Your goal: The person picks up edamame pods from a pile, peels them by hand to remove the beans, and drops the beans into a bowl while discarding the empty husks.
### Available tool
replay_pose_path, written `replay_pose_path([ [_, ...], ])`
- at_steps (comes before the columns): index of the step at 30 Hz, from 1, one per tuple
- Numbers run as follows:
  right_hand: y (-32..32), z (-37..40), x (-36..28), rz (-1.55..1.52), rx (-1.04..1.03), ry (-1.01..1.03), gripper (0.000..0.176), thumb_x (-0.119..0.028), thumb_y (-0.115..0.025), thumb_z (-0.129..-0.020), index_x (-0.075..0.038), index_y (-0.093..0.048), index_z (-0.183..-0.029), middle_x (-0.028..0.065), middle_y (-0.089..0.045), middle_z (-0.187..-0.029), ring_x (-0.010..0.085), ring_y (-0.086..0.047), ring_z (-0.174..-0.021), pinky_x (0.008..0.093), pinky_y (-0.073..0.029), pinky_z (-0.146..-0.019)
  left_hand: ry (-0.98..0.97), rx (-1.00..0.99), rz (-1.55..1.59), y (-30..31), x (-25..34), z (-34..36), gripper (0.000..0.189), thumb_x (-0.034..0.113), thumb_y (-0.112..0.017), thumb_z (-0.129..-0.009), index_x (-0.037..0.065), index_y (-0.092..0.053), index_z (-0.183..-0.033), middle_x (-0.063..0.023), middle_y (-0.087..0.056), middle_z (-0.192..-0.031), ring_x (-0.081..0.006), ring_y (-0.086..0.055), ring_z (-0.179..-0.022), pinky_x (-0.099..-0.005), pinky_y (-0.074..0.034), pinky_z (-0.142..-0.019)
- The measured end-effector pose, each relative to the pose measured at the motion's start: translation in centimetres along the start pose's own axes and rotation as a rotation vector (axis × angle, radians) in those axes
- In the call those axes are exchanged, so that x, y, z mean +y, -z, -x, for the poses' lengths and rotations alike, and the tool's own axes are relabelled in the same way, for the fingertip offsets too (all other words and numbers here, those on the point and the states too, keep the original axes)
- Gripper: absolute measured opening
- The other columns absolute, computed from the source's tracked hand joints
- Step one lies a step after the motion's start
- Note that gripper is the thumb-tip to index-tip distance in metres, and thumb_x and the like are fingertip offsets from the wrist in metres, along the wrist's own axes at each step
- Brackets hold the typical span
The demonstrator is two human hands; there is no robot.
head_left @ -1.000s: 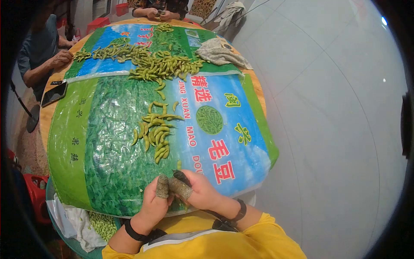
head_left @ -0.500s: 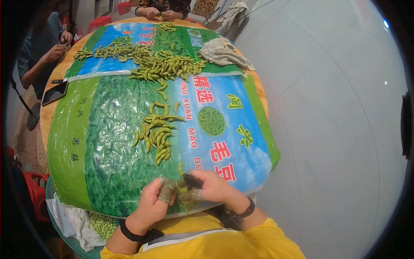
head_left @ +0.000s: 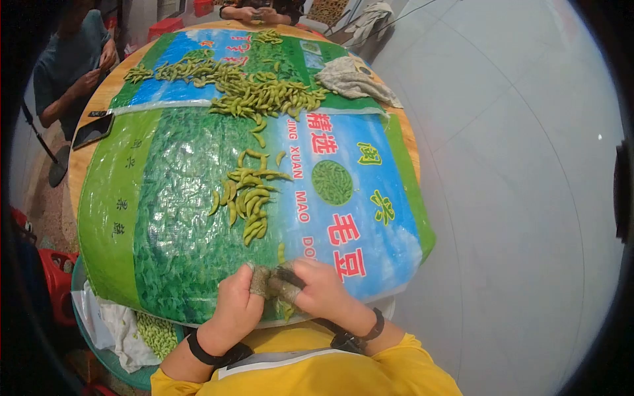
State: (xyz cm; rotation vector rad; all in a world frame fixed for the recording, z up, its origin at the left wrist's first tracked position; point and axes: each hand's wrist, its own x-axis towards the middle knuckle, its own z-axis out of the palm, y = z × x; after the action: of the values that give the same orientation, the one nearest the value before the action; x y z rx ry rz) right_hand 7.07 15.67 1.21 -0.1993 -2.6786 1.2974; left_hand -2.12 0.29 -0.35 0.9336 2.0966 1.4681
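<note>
My left hand (head_left: pixel 239 298) and my right hand (head_left: pixel 323 290) meet at the near edge of the table, fingers closed and fingertips pressed together. Woven tan wrapping covers some fingers, and a dark cover sits on one right digit. Green soybean pods (head_left: pixel 285 310) show below the fingertips, partly hidden by my right hand. Just beyond my hands is a single pod (head_left: pixel 281 252). A small pile of soybean pods (head_left: pixel 251 198) lies farther in on the printed plastic sheet (head_left: pixel 178 218).
A larger pod heap (head_left: pixel 264 96) spreads across the far sheet, near a grey cloth (head_left: pixel 353 79). A phone (head_left: pixel 92 131) lies at the left edge. Shelled beans (head_left: pixel 157 335) and white cloth are in a green basin (head_left: pixel 78 290) at lower left. Two other people sit around the table.
The view has shifted slightly, so the table appears farther right and higher. My hands have drawn closer together, hiding more of the green between them.
</note>
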Motion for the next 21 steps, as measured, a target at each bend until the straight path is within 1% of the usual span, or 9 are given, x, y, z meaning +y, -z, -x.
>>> replay_pose_path([
  [3,0.0,0.5,-0.4,0.202,0.032,0.019,0.024,-0.018,-0.069,-0.077,-0.004,-0.061,-0.094,0.0133,-0.062,-0.083,0.0284,-0.06,-0.072,0.0312,-0.047,-0.062,-0.058,0.087,0.053,-0.2,0.5,0.0,0.013,0.007,-0.047,-0.084,0.001,-0.051,-0.095,-0.0214,-0.06,-0.077,-0.0422,-0.059,-0.074,-0.0423,-0.047,-0.063],
  [5,0.1,0.2,-1.0,-0.003,0.105,-0.052,0.024,-0.018,-0.066,-0.075,-0.001,-0.056,-0.088,0.0178,-0.058,-0.076,0.0358,-0.057,-0.069,0.0366,-0.046,-0.059,-0.059,0.081,0.089,-0.4,0.7,0.0,0.016,0.007,-0.047,-0.084,0.001,-0.05,-0.098,-0.0217,-0.06,-0.079,-0.0417,-0.059,-0.075,-0.042,-0.047,-0.064],
  [7,0.0,0.4,-0.6,-0.367,0.002,-0.206,0.026,-0.019,-0.069,-0.077,-0.002,-0.059,-0.094,0.008,-0.06,-0.074,0.0108,-0.055,-0.066,0.0277,-0.045,-0.06,-0.053,0.084,0.13,-0.3,0.8,0.0,0.019,0.007,-0.048,-0.084,0.001,-0.049,-0.102,-0.0219,-0.06,-0.081,-0.0411,-0.06,-0.077,-0.0416,-0.048,-0.066],
  [9,0.2,0.4,-1.0,-0.654,-0.056,-0.364,0.024,-0.014,-0.069,-0.078,-0.002,-0.06,-0.096,0.0042,-0.061,-0.075,0.0045,-0.051,-0.07,0.0242,-0.045,-0.061,-0.048,-0.042,0.202,0.0,0.9,0.1,0.021,0.008,-0.05,-0.084,0.001,-0.048,-0.104,-0.0215,-0.061,-0.082,-0.0396,-0.06,-0.078,-0.0399,-0.048,-0.066],
  [11,0.2,0.6,-1.2,-0.625,-0.07,-0.423,0.019,-0.011,-0.069,-0.077,-0.002,-0.061,-0.092,0.0041,-0.061,-0.076,0.0051,-0.053,-0.07,0.023,-0.045,-0.06,0.022,-0.046,0.286,-0.1,0.6,0.2,0.021,0.009,-0.051,-0.085,0.0,-0.048,-0.103,-0.0214,-0.061,-0.082,-0.0386,-0.061,-0.077,-0.0389,-0.048,-0.066],
  [14,-0.5,0.7,-0.1,-0.198,0.156,-0.087,0.017,-0.01,-0.071,-0.072,-0.002,-0.062,-0.084,0.0078,-0.058,-0.07,0.0173,-0.054,-0.06,0.0269,-0.043,-0.054,0.09,0.004,0.255,-0.1,0.4,-0.2,0.018,0.011,-0.053,-0.085,0.0,-0.05,-0.099,-0.0203,-0.061,-0.08,-0.0353,-0.062,-0.075,-0.0363,-0.048,-0.064],
  [16,-0.1,0.5,-1.1,-0.058,0.186,-0.013,0.015,-0.008,-0.07,-0.074,-0.002,-0.062,-0.085,0.0034,-0.058,-0.071,0.0109,-0.053,-0.063,0.0243,-0.044,-0.055,0.119,0.057,0.138,-0.4,0.0,-0.1,0.017,0.012,-0.054,-0.086,0.0,-0.051,-0.097,-0.0193,-0.061,-0.078,-0.0329,-0.062,-0.072,-0.0348,-0.048,-0.063],
  [18,-0.2,0.6,-1.4,0.128,0.2,0.079,0.014,-0.005,-0.069,-0.076,0.0,-0.061,-0.087,-0.0005,-0.059,-0.073,0.0064,-0.053,-0.065,0.0221,-0.044,-0.057,-0.076,0.003,0.114,-0.8,-0.5,0.3,0.014,0.012,-0.054,-0.087,0.0,-0.054,-0.093,-0.0184,-0.06,-0.074,-0.0293,-0.062,-0.067,-0.0342,-0.047,-0.06],
  [21,-1.4,0.6,-1.0,-0.259,0.221,-0.101,0.016,-0.01,-0.071,-0.073,-0.002,-0.059,-0.079,0.0037,-0.055,-0.066,0.0142,-0.052,-0.056,0.0291,-0.042,-0.05,-0.021,-0.076,0.407,-0.6,-0.4,0.3,0.014,0.014,-0.051,-0.09,0.001,-0.055,-0.092,-0.0109,-0.059,-0.068,-0.0186,-0.058,-0.059,-0.0297,-0.044,-0.054],
])
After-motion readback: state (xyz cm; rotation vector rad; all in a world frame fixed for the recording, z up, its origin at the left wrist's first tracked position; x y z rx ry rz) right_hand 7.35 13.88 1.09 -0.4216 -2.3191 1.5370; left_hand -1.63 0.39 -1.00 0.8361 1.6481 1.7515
